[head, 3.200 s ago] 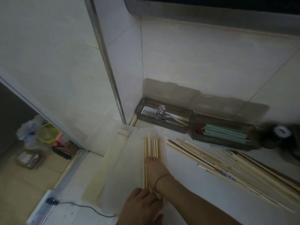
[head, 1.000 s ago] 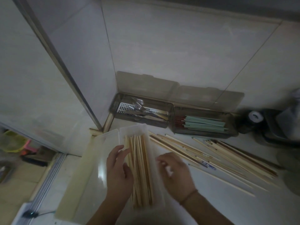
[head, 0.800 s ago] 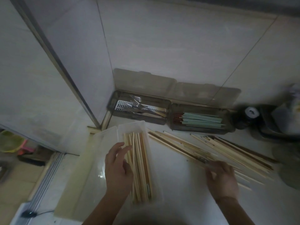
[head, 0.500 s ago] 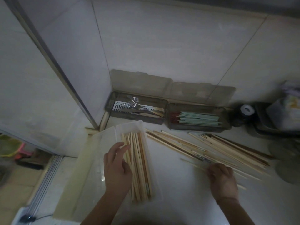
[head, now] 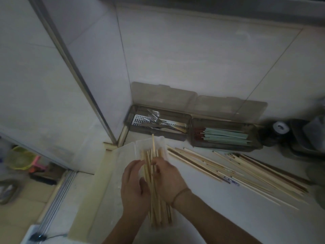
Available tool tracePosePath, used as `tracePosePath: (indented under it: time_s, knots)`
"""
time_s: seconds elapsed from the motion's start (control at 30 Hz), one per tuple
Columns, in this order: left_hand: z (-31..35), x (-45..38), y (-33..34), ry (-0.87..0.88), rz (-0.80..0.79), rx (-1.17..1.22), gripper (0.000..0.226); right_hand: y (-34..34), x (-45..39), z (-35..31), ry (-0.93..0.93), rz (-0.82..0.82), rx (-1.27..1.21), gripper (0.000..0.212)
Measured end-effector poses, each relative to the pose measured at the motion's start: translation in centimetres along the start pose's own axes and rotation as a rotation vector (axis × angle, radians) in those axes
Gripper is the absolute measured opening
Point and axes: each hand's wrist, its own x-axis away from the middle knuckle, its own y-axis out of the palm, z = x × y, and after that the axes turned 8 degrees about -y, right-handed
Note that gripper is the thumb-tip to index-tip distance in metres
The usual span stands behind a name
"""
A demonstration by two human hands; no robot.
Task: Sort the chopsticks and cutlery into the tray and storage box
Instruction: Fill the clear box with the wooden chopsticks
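White desk (head: 219, 217) carries the loose chopsticks (head: 246, 171) fanned out at right, and the clear tray (head: 149, 140) takes the sorted bundle (head: 154, 199). Left hand (head: 134, 187) rests open alongside; right hand (head: 168, 178) pinches one chopstick (head: 153, 143) over the bundle. Light, stiff and smooth, they'll likely roll, so pinch mid-length.

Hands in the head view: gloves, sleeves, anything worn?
Both are bare, no gloves. No sleeves show; the forearms are uncovered to the frame edge. The right hand has a thin dark band at its wrist. The left hand wears nothing visible. Dim light hides finer detail.
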Motion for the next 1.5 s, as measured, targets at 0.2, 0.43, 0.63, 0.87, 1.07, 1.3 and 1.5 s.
tracePosePath:
  time_s: [0.2,0.43,0.63,0.87,1.07,1.3,1.5]
  knots:
    - [0.2,0.0,0.0,0.013,-0.010,-0.002,0.050,4.7,-0.5,1.9,0.057,-0.360,0.253,0.035]
    - [-0.2,0.0,0.2,0.022,0.000,0.005,0.050,0.0,0.3,0.6,-0.086,-0.138,0.230,0.028]
    - [0.1,0.2,0.1,0.041,0.024,-0.001,0.052,-5.0,0.4,8.4,0.238,0.197,0.371,0.019]
    - [0.2,0.1,0.1,0.047,0.011,-0.028,0.051,-3.9,3.1,12.3,0.160,0.063,0.672,0.012]
    - [0.2,0.1,0.0,0.066,0.014,-0.038,0.049,-3.8,5.5,12.6,0.047,0.083,0.835,0.019]
    - [0.1,0.1,0.1,0.055,0.018,-0.035,0.051,-4.4,8.9,13.9,0.046,0.151,0.837,0.026]
    - [0.0,0.0,0.3,0.031,0.014,-0.054,0.053,-4.5,9.8,13.6,0.198,0.093,0.811,0.036]
